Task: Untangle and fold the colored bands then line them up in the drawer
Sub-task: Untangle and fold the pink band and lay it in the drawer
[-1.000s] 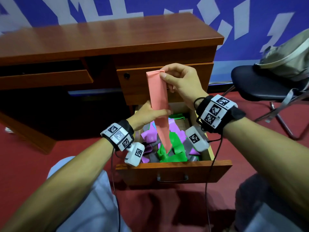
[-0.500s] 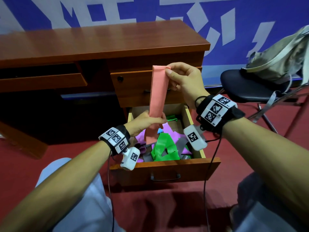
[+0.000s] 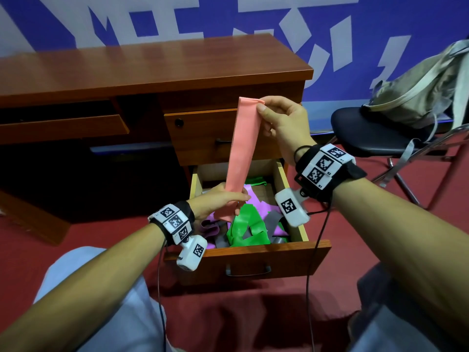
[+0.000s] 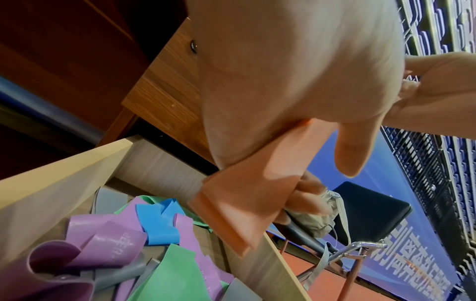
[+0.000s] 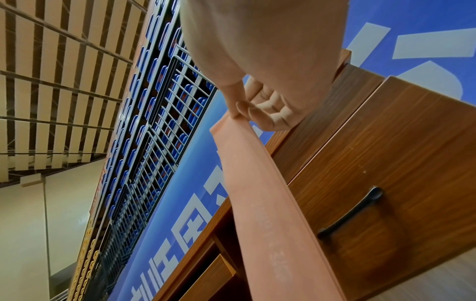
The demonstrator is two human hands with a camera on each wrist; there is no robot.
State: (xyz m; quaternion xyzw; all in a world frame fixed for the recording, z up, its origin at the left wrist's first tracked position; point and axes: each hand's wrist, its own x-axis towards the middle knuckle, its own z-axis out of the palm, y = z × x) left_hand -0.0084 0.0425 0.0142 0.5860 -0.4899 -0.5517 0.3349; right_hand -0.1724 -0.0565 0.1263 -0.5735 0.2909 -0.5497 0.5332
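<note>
At frame centre I hold the pink band (image 3: 239, 153) taut above the open drawer (image 3: 253, 252), right hand (image 3: 281, 123) pinching its top, left hand (image 3: 215, 199) now gripping nearer its bottom end, so 1 band is straightened for folding.

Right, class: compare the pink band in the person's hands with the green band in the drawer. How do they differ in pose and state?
The pink band is held up flat and straight, the right hand pinching its top and the left hand its lower part; the green band lies crumpled and looped in the open drawer. The pink one is clear of the pile; the green one is among grey and purple bands. Both are flat, stretchy-looking strips.
</note>
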